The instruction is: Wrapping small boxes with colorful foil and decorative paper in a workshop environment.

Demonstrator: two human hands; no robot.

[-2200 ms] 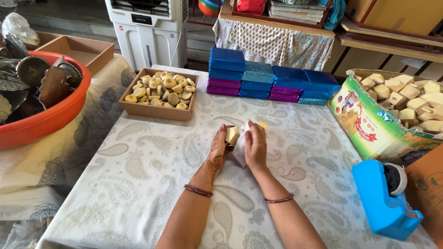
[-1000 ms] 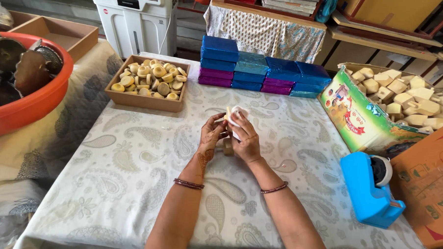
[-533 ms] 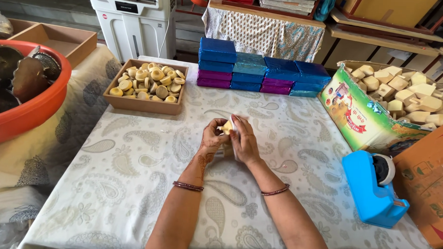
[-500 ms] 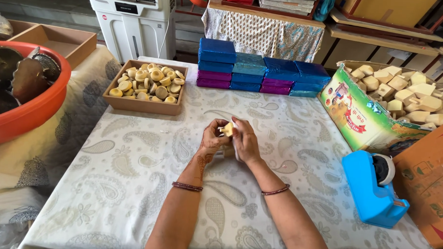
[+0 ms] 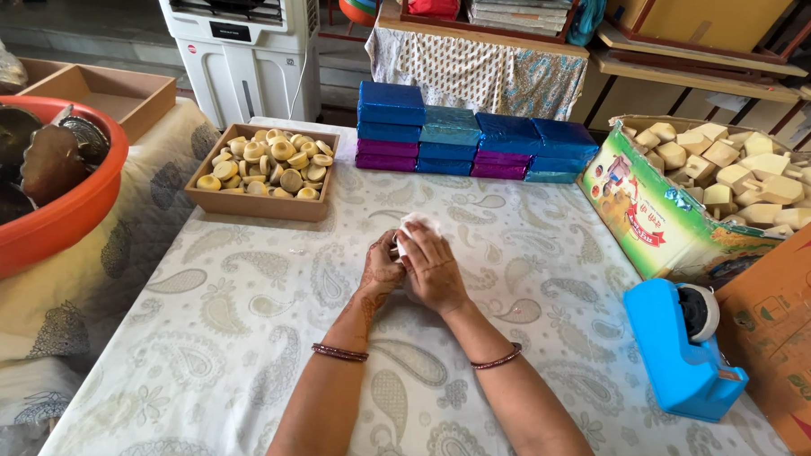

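Both hands are meeting over the middle of the patterned table [image 5: 240,339]. The left hand [image 5: 381,270] and right hand [image 5: 433,272] are pressing together, fingers curled around a small white wrapped piece [image 5: 413,226], which is peeking out at their twelve o'clock. The fingers are covering most of it, so its long axis is perhaps running toward one o'clock.

The left hand [image 5: 381,270] and right hand [image 5: 431,269] closed over a small white-wrapped piece [image 5: 413,226], hiding most of it. The orange tub [image 5: 50,229] and brown carton [image 5: 784,331] ran off the picture's edges. The tape dispenser [image 5: 684,350] hid part of its roll.
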